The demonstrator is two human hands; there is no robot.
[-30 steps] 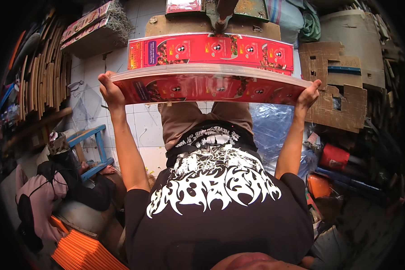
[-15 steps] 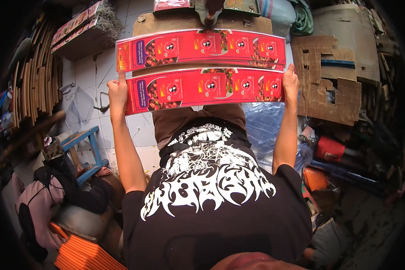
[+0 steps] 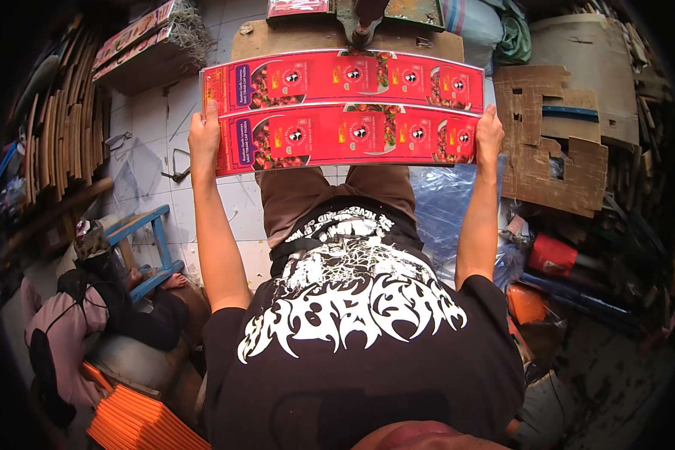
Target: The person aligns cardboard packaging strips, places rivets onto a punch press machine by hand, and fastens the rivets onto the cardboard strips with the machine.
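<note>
My left hand (image 3: 204, 137) is closed on the left short end of the near red printed strip (image 3: 324, 141), thumb over the top. The strip spans the gap between my hands, lying just nearer me than a matching far strip (image 3: 319, 75) on a brown board (image 3: 277, 43). It looks like glossy card: fairly stiff across, but long enough that I expect the middle to bow, slick on its face, and its corners easy to crease. I can't tell how many sheets lie under the top one. Its weight is best shared at both short ends, and my right hand (image 3: 490, 136) grips the other one.

Beyond my hands, from the left, a shallow tray (image 3: 300, 18) bears a red printed piece; a green tray (image 3: 420, 23) has brownish bits inside. Past my right hand, a striped pale sack (image 3: 469, 26) bulges, contents hidden, beside a green bag (image 3: 514, 39).
</note>
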